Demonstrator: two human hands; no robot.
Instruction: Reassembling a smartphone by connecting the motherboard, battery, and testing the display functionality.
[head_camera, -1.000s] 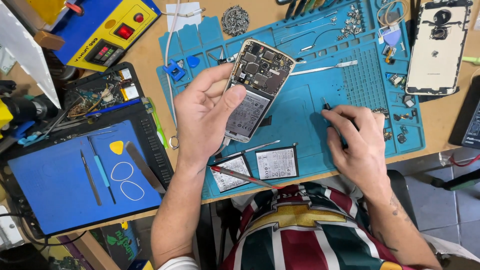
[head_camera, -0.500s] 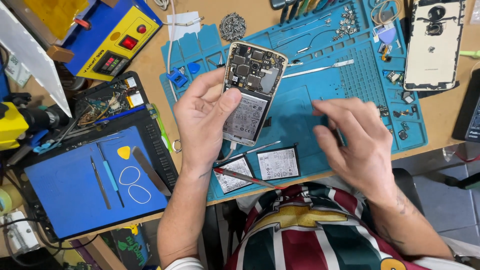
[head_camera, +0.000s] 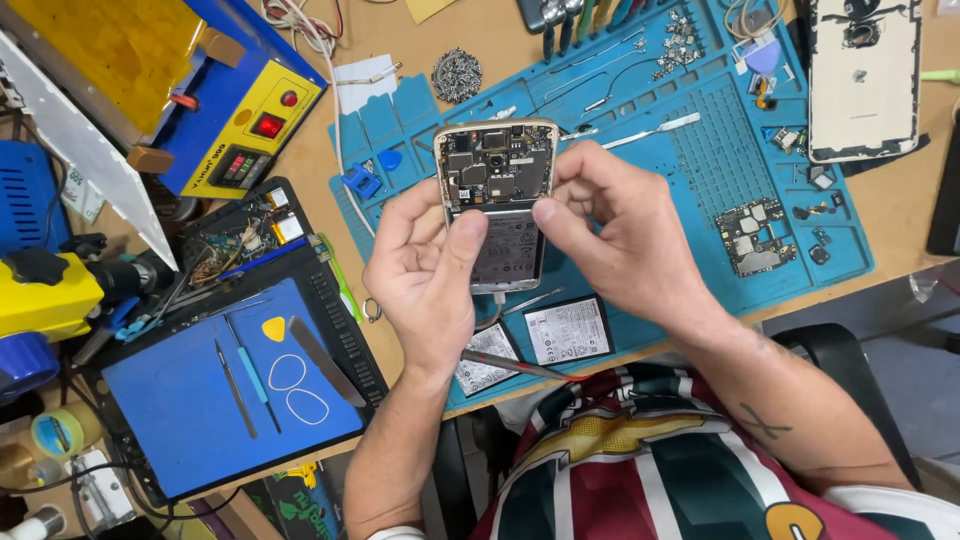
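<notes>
An opened smartphone (head_camera: 497, 190) with its back cover off shows its circuit board at the top and grey battery below. My left hand (head_camera: 425, 275) grips its left side, thumb resting on the battery. My right hand (head_camera: 615, 235) holds the right edge, its thumb pressed on the battery's right side. Both hands lift the phone above the blue repair mat (head_camera: 690, 140).
A loose circuit board (head_camera: 752, 235) and small parts lie on the mat's right. Two flat batteries (head_camera: 568, 330) and a red-handled tool (head_camera: 510, 365) sit near the front edge. A white phone back cover (head_camera: 863, 75) is top right. A tablet with pry tools (head_camera: 235, 385) sits left, near a yellow-blue machine (head_camera: 240, 125).
My right hand left the mat at the right and came up to grip the phone's right side. The phone is now held by both hands.
</notes>
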